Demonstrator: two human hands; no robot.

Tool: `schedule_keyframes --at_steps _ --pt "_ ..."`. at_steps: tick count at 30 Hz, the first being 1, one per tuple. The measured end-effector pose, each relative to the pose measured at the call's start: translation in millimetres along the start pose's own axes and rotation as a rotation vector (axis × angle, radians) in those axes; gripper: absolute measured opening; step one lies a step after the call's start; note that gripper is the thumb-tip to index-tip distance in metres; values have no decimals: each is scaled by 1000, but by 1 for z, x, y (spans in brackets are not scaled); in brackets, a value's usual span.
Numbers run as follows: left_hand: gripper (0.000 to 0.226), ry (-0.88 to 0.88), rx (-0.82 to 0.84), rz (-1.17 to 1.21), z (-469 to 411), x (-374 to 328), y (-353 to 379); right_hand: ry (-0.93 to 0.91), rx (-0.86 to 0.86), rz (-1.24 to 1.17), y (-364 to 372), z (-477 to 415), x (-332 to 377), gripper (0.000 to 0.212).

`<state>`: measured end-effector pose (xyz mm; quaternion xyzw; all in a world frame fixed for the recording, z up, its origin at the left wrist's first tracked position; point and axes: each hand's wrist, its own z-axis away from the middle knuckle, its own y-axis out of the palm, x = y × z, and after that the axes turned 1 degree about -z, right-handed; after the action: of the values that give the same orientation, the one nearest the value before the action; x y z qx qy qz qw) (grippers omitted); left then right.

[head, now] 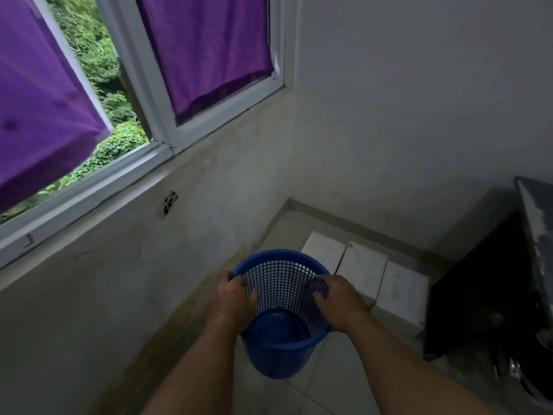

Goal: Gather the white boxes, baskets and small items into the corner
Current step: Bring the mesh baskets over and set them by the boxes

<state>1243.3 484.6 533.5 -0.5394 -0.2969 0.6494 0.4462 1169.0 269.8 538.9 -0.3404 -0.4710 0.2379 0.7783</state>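
**Position.** The blue basket is at the middle of the view, above the tiled floor and near the room corner. It sits just beside a row of three white boxes, which lie on the floor along the right-hand wall. The view does not show whether the base of the basket touches the floor.

**Hands.** Both hands are closed on the basket rim. The left hand grips the left side of the rim, and the right hand grips the right side. On each hand, one digit reaches over the rim and lies against the inner mesh.

**Handling properties (estimated).**
- Weight: light. The basket is thin moulded plastic and no contents are visible.
- Stiffness: the rolled rim and the solid lower band are probably rigid. The open mesh wall probably flexes when squeezed.
- Surface: smooth plastic with moderate grip. The rim lip acts as a stop against slipping.
- Fragility: low. A short drop is unlikely to damage it.

**Grasp point.** The rim is the correct place to hold, at two opposite points as shown. Avoid pressing on the mesh.

**Clearance.** A dark cabinet stands to the right of the boxes. Free floor is visible between the boxes and the window-side wall, and the basket probably fits there.
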Motion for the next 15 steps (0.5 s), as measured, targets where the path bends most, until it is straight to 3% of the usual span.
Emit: schedule_keyframes --at_steps 7,15 --pt "48 -49 64 38 -106 -27 28 -22 50 15 -14 -123 -15 48" --pt "44 -238 155 246 -235 -19 84 -25 225 -6 22 -271 -35 54"
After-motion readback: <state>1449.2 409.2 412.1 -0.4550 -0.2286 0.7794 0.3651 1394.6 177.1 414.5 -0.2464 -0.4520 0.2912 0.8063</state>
